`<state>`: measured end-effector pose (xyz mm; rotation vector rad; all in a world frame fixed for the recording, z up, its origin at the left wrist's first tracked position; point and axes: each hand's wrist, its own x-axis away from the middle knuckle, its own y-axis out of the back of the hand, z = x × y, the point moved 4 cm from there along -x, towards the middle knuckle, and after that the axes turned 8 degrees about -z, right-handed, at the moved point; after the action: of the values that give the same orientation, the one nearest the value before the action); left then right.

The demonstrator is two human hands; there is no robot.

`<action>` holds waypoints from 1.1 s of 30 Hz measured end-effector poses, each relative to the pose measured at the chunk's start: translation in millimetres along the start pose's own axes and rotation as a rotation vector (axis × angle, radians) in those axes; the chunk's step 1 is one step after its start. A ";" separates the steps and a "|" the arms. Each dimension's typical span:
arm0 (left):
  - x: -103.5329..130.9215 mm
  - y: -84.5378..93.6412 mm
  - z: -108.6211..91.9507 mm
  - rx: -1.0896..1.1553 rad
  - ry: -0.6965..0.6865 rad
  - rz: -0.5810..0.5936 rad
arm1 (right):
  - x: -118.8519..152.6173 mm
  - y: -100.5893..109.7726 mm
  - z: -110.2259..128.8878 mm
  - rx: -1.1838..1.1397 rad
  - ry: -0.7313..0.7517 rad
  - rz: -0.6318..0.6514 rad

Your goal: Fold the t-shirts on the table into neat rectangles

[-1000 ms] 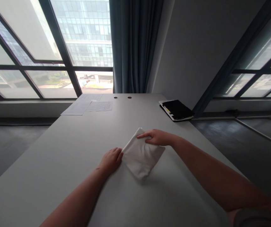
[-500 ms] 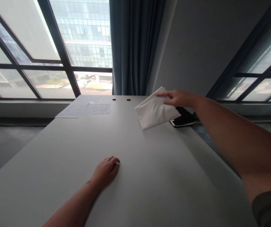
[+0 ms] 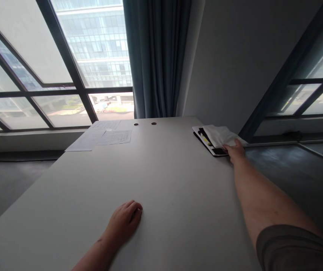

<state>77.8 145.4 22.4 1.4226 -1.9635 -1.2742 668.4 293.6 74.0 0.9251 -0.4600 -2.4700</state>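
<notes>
Apparently propped by the dark stack (image 3: pixel 219 151) beneath, the white cloth (image 3: pixel 218 135) lies near the far right corner of the table (image 3: pixel 167 177). The right hand (image 3: pixel 235 151) curls at its edge; gripping, I can't tell. The left hand (image 3: pixel 126 218) rests, loosely half-open and seemingly empty, perhaps for balance.

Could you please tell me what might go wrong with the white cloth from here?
The white cloth might slip off, as its right corner appears to reach past the edge of the table. The right hand, at the cloth's near side, could also nudge the black-and-white stack underneath.
</notes>
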 end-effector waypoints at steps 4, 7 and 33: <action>-0.1 -2.8 3.6 -0.012 -0.002 -0.001 | -4.3 -8.9 -42.0 -0.081 -0.269 -0.151; -0.1 -4.2 5.2 -0.016 -0.001 0.003 | -10.8 -13.8 -58.6 -0.085 -0.342 -0.215; 1.5 0.1 1.6 -0.010 -0.031 0.018 | 91.2 -49.1 -33.7 0.544 0.263 0.134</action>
<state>76.0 144.7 21.4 1.3860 -1.9824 -1.3036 615.6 281.9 -20.6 1.3542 -1.0896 -2.0904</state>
